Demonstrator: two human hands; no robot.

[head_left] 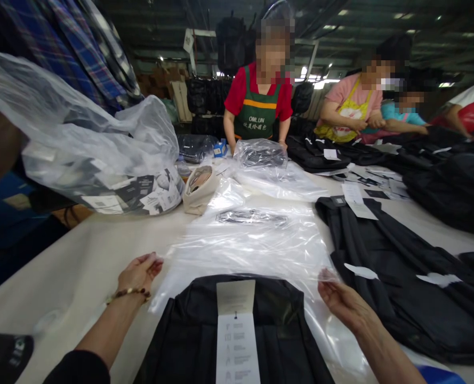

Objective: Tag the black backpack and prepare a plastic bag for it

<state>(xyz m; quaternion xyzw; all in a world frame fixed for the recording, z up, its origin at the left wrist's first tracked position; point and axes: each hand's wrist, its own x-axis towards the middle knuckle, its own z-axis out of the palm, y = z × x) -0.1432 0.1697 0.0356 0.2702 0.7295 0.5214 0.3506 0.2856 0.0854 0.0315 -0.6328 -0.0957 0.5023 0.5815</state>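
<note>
A black backpack (189, 330) with a long white paper tag (237, 341) lies flat in front of me, its top end inside a clear plastic bag (256, 245). My left hand (139, 273) pinches the bag's open edge on the left, a bead bracelet on its wrist. My right hand (340, 298) pinches the bag's edge on the right side. Both hands are closed on the plastic film.
A large clear sack (101, 160) of printed tags sits at the left. More black backpacks (400, 266) lie to the right. A beige pouch (199, 189) stands mid-table. Across the white table (72, 266), a person in a green apron (260, 106) and others handle bags.
</note>
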